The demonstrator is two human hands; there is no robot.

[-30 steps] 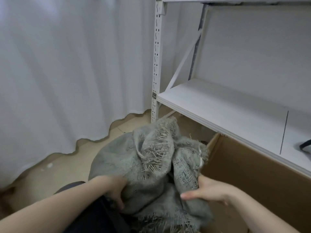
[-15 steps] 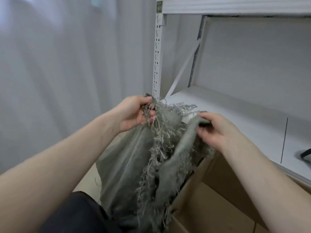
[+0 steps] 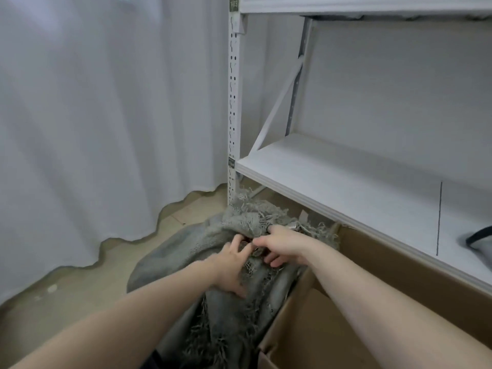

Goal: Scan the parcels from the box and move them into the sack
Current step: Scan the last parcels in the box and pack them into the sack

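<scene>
The grey burlap sack (image 3: 213,262) lies crumpled on the floor, bunched into folds with its frayed, fringed edge sticking up at the top and trailing loose threads along its lower part. It leans against the left wall of the open cardboard box (image 3: 372,262), which stands just to the sack's right. No parcels can be made out inside the box from here.

Both hands are on the sack's upper folds. The left hand (image 3: 231,265) lies on the cloth with its fingers spread, the fingertips pushed into the weave near the middle of the bundle. The right hand (image 3: 282,245) meets it from the right; its fingers are curled and hook into a fold of the burlap just below the frayed edge, gripping it. The two hands nearly touch each other.

Behind the sack rises the white perforated upright (image 3: 233,102) of a metal shelving unit. Its lower shelf board (image 3: 346,182) runs out to the right, above the box. At the far right end of that shelf a dark strap (image 3: 479,234) shows at the picture's edge. To the sack's left a white curtain (image 3: 106,115) hangs down to the beige floor (image 3: 66,294), its hem pooling in waves.
</scene>
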